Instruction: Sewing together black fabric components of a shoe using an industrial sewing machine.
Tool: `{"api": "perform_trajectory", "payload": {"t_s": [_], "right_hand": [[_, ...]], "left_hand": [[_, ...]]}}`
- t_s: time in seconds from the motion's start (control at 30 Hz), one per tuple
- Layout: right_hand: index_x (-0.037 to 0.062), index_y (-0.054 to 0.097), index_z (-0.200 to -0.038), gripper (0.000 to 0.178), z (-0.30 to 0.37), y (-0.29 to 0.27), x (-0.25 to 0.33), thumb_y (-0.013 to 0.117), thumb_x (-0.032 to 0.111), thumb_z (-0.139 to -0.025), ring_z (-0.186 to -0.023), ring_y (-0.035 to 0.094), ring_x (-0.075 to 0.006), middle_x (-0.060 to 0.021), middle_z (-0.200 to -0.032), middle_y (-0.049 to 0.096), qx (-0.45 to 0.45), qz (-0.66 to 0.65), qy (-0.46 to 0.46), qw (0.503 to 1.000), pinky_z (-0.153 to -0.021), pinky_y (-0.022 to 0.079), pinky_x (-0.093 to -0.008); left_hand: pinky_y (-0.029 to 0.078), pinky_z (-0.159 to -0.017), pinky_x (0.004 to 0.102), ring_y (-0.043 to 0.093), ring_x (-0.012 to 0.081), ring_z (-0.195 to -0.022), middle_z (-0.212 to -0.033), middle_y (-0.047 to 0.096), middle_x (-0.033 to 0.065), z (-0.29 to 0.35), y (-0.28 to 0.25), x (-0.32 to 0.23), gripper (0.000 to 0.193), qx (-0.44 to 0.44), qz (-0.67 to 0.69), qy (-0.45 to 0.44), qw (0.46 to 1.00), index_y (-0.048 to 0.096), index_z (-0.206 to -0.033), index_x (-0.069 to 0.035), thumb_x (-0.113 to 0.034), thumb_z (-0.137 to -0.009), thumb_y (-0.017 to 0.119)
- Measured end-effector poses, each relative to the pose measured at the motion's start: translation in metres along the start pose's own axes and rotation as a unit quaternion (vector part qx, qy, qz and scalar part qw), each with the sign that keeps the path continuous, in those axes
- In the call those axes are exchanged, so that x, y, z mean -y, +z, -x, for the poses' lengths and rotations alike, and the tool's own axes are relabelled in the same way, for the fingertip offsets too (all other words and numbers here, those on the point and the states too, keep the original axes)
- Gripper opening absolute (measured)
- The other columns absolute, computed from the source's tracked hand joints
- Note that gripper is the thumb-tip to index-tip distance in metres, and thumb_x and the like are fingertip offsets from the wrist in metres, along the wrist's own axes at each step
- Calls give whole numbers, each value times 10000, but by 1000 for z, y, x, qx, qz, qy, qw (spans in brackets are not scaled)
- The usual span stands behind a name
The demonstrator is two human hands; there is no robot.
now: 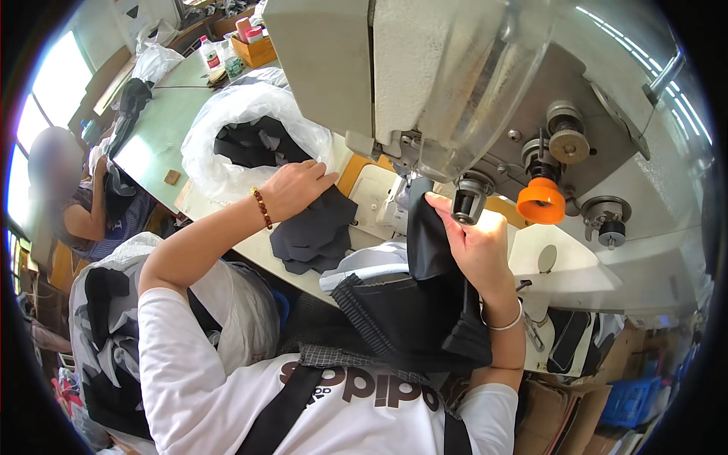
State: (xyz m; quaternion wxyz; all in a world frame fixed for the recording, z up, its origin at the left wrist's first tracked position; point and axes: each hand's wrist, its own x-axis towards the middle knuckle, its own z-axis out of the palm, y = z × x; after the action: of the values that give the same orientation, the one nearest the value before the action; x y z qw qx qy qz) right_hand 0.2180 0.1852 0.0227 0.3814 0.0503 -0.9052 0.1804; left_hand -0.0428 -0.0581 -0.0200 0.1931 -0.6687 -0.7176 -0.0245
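My right hand grips a black cloth piece beside the sewing machine's needle area, with the thumb on top and the other fingers mostly hidden. From it the black garment hangs down over my lap, with ribbed stitching along one edge and a pale grey and white part showing. My left hand, with a beaded bracelet at its wrist, is closed at the upper edge of several dark grey fabric pieces. Its fingertips are partly hidden. A white plastic bag holding dark cloth lies just beyond it.
The sewing machine head, with an orange knob, overhangs the work area. A sack of cloth pieces stands at my left. Bottles stand on the green table. Another person handles cloth at far left. A blue basket is lower right.
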Motion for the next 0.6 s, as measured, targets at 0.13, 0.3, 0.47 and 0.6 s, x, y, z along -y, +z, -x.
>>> {"api": "perform_trajectory", "payload": {"t_s": [0.13,0.3,0.47,0.6], "right_hand": [[46,801,-1084,254,-1,0,0,688,-64,-886,-531,609,-237,-121,-867,766,-12,-3,-11,1000,-534,469,-321],[53,799,-1128,312,-1,-2,2,685,-70,-865,-547,606,-238,-123,-846,754,9,-9,0,1000,-550,479,-323],[78,792,-1191,369,2,-3,4,672,-50,-866,-543,583,-230,-120,-785,720,17,-7,14,1000,-561,470,-327],[114,795,-1211,384,5,-2,8,691,-16,-866,-542,569,-237,-105,-781,711,29,31,21,999,-550,455,-344]], "left_hand": [[563,-855,429,662,302,-961,-941,631,105,3,-5,-7,172,-39,95,-89,991,650,-1035,-36,-54,-865,674],[547,-936,377,692,279,-1025,-1063,714,119,-5,-68,-5,115,-60,327,-141,933,648,-950,-5,45,-855,690],[579,-878,287,726,152,-1077,-1067,747,106,-18,-120,-1,115,-18,687,-143,712,601,-1094,24,76,-992,613],[516,-695,196,649,40,-796,-996,702,7,-29,-102,-34,154,-128,638,-211,729,600,-1069,-19,23,-972,712]]}}
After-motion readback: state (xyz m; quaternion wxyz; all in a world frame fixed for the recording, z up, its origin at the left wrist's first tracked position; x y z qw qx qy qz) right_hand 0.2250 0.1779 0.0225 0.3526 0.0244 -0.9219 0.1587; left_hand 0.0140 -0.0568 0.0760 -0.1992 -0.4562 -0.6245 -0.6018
